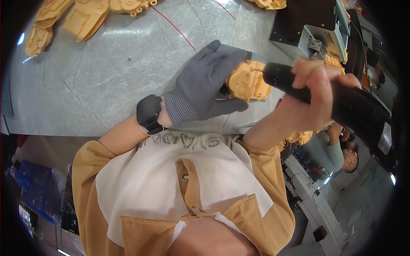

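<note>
My left hand [205, 81], in a grey knitted glove, grips a yellow plastic gear housing [243, 83] from its left side. Its thumb lies along the near edge and the fingers reach over the far side. A dark plate or holder partly shows beneath the housing. In my bare right hand [316, 85] is a black electric screwdriver [279, 76], held almost level with the fingers wrapped round its body. The thin bit points left and meets the upper part of the housing; whether a screw sits under the tip is too small to tell.
More yellow housings [87, 19] lie at the table's far left. A black box-shaped machine with a metal bracket [314, 40] stands at the far right, yellow parts beside it. Two red lines [175, 27] cross the grey table [106, 72]. Another person [326, 151] sits at right.
</note>
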The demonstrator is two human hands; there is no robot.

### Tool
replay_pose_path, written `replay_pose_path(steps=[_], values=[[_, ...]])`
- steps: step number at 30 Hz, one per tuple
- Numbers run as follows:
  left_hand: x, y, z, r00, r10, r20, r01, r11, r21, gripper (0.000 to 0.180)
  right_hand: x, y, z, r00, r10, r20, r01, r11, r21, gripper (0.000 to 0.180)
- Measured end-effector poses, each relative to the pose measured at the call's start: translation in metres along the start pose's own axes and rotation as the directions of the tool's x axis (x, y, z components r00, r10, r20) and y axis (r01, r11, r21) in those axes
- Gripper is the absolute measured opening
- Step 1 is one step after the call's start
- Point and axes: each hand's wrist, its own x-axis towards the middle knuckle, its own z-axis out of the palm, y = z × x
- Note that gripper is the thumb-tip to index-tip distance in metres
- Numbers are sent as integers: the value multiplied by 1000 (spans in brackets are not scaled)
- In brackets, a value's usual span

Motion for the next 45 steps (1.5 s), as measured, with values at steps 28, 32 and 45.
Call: replay_pose_path(steps=[28, 32, 45], values=[[32, 34, -31, 635, -559, 533, 456, -287, -843, 38, -79, -73, -91, 784, -250, -568, 333, 942, 45, 23], [27, 53, -53, 525, -595, 608, 418, -442, -794, 36, -74, -58, -86, 838, -168, -520, 286, 946, 156, 16], [-31, 84, -96, 771, -452, -449, 141, 808, -572, 52, -61, -24, -77, 902, -33, -431, 181, 934, 307, 28]])
